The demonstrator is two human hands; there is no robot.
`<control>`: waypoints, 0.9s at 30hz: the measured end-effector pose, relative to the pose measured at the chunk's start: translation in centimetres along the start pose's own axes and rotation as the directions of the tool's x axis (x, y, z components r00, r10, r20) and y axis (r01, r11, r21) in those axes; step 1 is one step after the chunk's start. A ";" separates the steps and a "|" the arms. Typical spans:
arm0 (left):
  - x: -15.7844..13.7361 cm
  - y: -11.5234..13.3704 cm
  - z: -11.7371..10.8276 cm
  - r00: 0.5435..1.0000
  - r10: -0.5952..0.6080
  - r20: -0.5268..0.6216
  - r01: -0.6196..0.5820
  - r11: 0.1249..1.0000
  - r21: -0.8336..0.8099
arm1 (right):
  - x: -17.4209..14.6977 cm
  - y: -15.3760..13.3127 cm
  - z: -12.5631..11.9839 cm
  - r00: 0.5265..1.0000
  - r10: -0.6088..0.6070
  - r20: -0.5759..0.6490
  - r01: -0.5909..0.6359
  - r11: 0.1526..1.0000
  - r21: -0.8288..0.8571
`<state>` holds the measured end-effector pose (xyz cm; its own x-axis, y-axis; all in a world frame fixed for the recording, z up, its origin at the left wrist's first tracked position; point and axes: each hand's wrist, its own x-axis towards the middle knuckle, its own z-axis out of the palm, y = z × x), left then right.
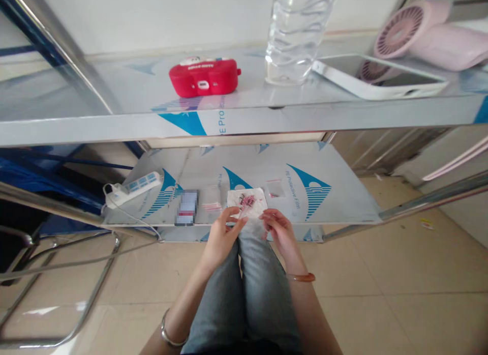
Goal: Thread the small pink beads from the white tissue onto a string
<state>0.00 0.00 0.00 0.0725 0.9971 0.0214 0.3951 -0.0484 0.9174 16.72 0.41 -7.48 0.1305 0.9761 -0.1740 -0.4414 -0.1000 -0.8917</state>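
Observation:
My left hand (223, 235) and my right hand (277, 230) are held over my knees at the front edge of the lower shelf (335, 202). Between them lies a white cloth (247, 202) with a small cluster of pink beads (247, 200) on it. The left fingertips pinch something thin at the beads; what it is cannot be made out. The right fingers curl close to the cloth's right edge. Small clear bags (211, 198) with pink contents lie just left of the cloth.
A white power strip (133, 188) sits at the shelf's left. The upper shelf (114, 126) carries a red case (205, 76), a clear water bottle (295, 34), a white phone (377, 78) and a pink fan (423, 32). A metal chair frame (57, 273) stands left.

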 end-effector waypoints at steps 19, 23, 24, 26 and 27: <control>0.3 -1.3 -0.9 0.956 -0.068 0.284 0.142 0.958 -0.249 | -2.1 -1.4 2.8 0.947 0.057 0.315 0.049 0.947 -0.317; 0.0 -1.4 -0.2 0.925 -0.055 0.375 0.183 0.932 -0.314 | -3.0 -1.5 4.2 0.873 0.214 0.439 -0.085 0.951 -0.296; -0.1 -1.5 0.0 0.922 -0.071 0.381 0.207 0.921 -0.331 | -3.1 -1.5 4.4 0.868 0.224 0.444 -0.094 0.950 -0.297; -0.2 -1.7 0.4 0.921 -0.103 0.376 0.252 0.894 -0.371 | -3.2 -1.7 4.6 0.864 0.225 0.450 -0.091 0.950 -0.300; -0.3 -1.8 0.5 0.919 -0.118 0.376 0.273 0.878 -0.393 | -3.2 -1.8 4.6 0.860 0.222 0.459 -0.083 0.949 -0.303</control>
<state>-0.26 -0.26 -1.86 0.3642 0.9004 -0.2378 0.0073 0.2526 0.9675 13.05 -1.61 -3.38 -0.3929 0.9063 -0.1557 -0.1614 -0.2346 -0.9586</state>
